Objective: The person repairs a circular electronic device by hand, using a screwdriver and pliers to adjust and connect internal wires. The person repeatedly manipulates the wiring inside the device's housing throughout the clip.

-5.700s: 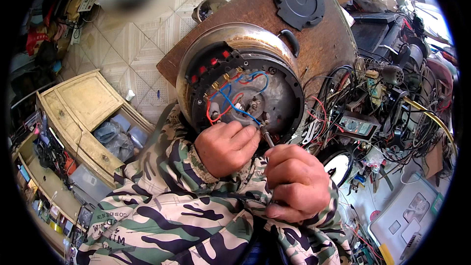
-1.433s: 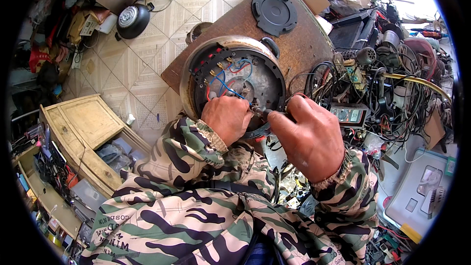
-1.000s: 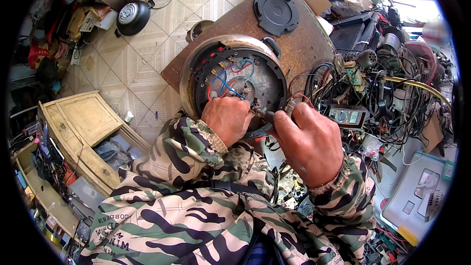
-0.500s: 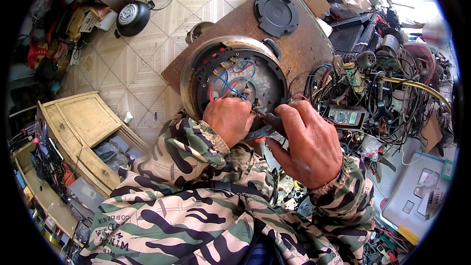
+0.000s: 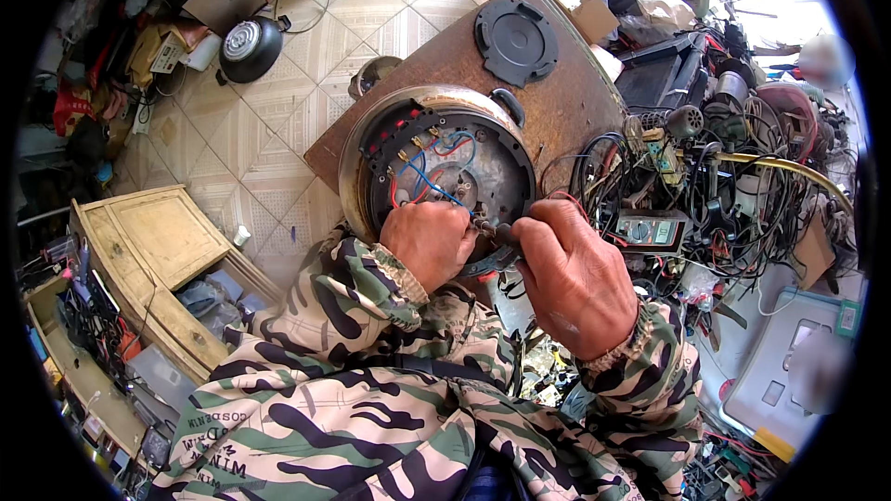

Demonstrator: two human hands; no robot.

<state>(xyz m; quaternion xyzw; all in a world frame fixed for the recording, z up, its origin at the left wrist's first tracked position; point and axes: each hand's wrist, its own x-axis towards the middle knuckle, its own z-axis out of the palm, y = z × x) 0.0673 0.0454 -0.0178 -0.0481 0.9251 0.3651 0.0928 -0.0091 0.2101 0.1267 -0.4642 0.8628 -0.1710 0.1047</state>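
An upturned round electric cooker (image 5: 355, 144) with its base uncovered stands at the table's near edge. Inside it, blue and red wires (image 5: 432, 173) run from brass terminals on a black block (image 5: 394, 130) toward the middle. My left hand (image 5: 425, 239) is closed at the near inner rim, pinching the end of a blue wire. My right hand (image 5: 577, 278) is closed round a dark-handled tool (image 5: 502, 233) with a metal tip, which meets the left fingertips. Its exact kind is hidden by the fingers.
A black round base cover (image 5: 516, 41) lies at the table's (image 5: 580, 97) far side. Tangled cables and a multimeter (image 5: 650, 230) crowd the right. A wooden cabinet (image 5: 153, 246) stands at left, and a dark pan (image 5: 251, 51) rests on the tiled floor (image 5: 320, 32).
My right fingers have drawn in around the tool, and the thumb is now tucked under. My left hand keeps its place at the wire. The whole view has shifted slightly.
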